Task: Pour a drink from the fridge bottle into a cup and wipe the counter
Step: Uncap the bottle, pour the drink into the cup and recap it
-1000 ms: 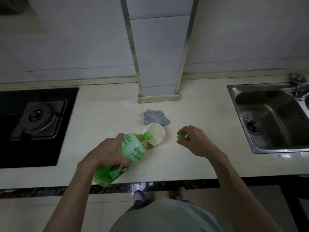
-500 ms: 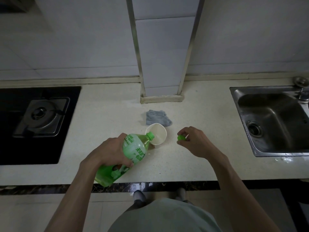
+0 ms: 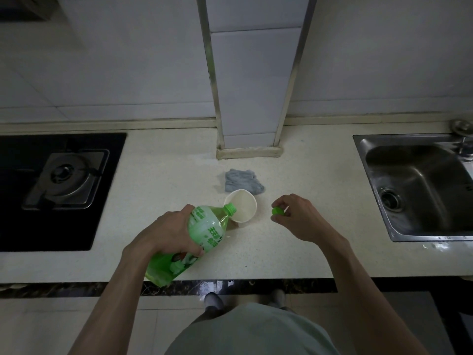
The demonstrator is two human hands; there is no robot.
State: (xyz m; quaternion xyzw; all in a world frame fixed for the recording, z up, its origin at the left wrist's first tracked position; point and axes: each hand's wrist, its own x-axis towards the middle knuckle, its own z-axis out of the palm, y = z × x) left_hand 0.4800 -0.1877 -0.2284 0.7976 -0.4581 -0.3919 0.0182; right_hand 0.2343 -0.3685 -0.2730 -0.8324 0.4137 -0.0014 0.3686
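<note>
My left hand grips a green plastic bottle around its middle. The bottle is tilted, its open neck over the near rim of a white paper cup that stands on the pale counter. Pale green drink fills the bottle's lower part. To the right of the cup, my right hand pinches the green bottle cap between its fingertips, just above the counter. A crumpled grey cloth lies right behind the cup.
A black gas hob fills the counter's left side. A steel sink with a tap sits at the right. A tiled pillar stands at the back, behind the cloth. The counter's dark front edge runs below my arms.
The bottle stays tilted over the cup in the same grip. My view has shifted slightly, so everything sits a little lower in the frame. Both hands keep their places.
</note>
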